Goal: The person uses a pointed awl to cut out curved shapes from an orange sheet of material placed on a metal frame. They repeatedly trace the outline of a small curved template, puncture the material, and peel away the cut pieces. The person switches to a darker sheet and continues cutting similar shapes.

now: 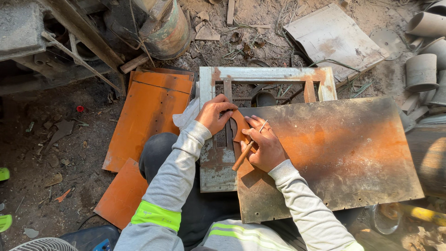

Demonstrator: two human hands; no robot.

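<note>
Pressing down on a small orange curved template [240,126], the left hand [214,114] has its fingers bent and held together over the piece's upper edge. The template lies at the left edge of a large rusty metal sheet [334,153], which serves as the landmark here. The right hand [264,146] rests on that same edge, just below the template, pinching a wooden-handled scriber [247,150] between thumb and fingers; its thin metal tip points up and away from the person, onto the sheet beside the template's outline.

Under the sheet's left and upper edges sits a whitish metal frame [260,74] with rust patches, partly covered by the sheet. To the left of the sheet, past the person's grey sleeves, several orange panels [148,116] lie on the dirt ground. Above the sheet's upper right corner lies a pale flat board [332,37], and to the sheet's right stand grey pipe sections [421,72]. A small red cap [80,108] lies far left of the sheet.
</note>
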